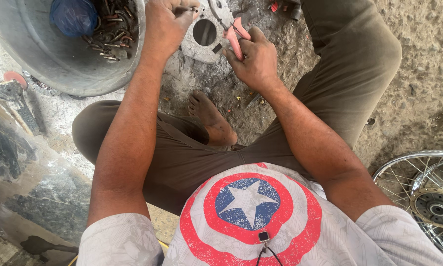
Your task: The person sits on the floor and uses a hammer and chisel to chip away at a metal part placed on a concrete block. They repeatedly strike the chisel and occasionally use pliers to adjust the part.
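Observation:
I sit on the ground with my legs folded. My left hand [166,23] grips the upper left edge of a flat grey metal plate [205,33] with a round hole in its middle. My right hand [253,59] is closed on the pink handles of a pair of pliers [234,38], whose jaws touch the plate's right side. The plate is held just above the dirty concrete ground, ahead of my bare foot [212,121].
A large grey metal basin [49,59] at upper left holds rusty small parts and a blue plastic bag [73,16]. A spoked wheel with hub [428,197] lies at lower right. A tool with a red disc [15,91] lies left.

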Tool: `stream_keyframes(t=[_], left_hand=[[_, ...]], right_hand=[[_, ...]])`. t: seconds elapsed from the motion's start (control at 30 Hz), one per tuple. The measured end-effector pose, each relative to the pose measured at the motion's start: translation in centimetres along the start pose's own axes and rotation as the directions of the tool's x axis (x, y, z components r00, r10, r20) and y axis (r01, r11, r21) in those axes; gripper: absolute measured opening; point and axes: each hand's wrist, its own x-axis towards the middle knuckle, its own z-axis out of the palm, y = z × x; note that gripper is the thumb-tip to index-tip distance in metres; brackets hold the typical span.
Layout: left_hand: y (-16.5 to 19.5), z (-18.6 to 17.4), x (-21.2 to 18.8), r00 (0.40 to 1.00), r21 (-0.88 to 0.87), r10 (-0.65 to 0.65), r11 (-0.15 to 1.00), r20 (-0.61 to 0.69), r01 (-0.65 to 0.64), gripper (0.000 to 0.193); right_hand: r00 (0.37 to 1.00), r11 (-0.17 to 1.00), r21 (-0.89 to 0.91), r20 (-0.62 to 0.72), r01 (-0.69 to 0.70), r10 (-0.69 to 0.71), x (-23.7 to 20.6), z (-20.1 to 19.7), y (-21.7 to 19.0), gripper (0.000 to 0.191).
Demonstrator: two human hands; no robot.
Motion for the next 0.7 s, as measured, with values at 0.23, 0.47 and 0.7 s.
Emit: stream_keyframes(t=[0.23, 0.47, 0.7], left_hand=[[0.0, -0.6, -0.1, 0.989, 0.110, 0.142, 0.985, -0.051, -0.136, 0.013], [0.4, -0.5, 0.0, 0.986, 0.079, 0.156, 0.985, -0.054, -0.152, 0.011], [-1.1, -0.2, -0.3, 0.987, 0.063, 0.149, 0.987, -0.062, -0.145, 0.019]], right_hand=[[0.991, 0.989, -0.064, -0.023, 0.133, -0.135, -0.3, 0.3, 0.1, 0.028], [0.994, 0.995, -0.003, -0.039, 0.099, -0.099, -0.1, 0.7, 0.3, 0.024], [0.987, 0.994, -0.017, -0.119, 0.109, -0.110, -0.9, 0.1, 0.6, 0.024]])
